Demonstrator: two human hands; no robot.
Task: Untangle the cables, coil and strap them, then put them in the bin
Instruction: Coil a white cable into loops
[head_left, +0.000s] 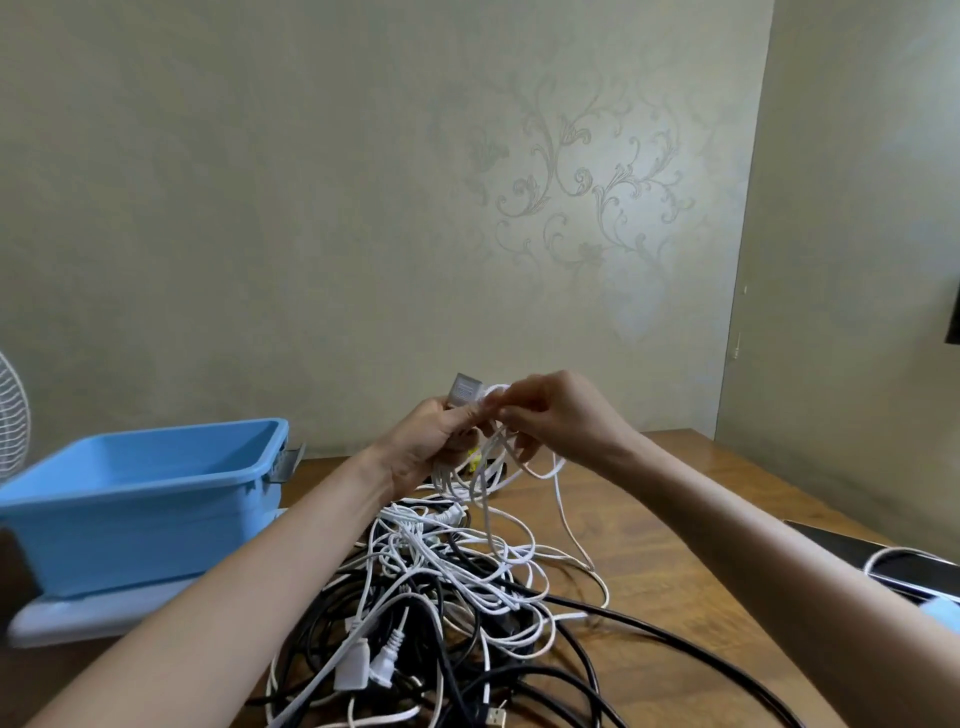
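A tangled heap of white and black cables (457, 587) lies on the wooden table (675, 519) in front of me. Raised above the heap, my left hand (431, 447) grips a white cable (498, 467) together with its grey plug end (464, 391), which sticks up past the fingers. My right hand (556, 415) pinches the same white cable just right of the plug. Loops of it hang down from both hands into the heap. The blue plastic bin (145, 499) stands to the left with nothing visible inside.
The bin rests on a white board (93, 618) at the table's left edge. A fan grille (13, 415) shows at the far left. A dark flat device with a white cable (904, 566) lies at the right edge. The wall is close behind the table.
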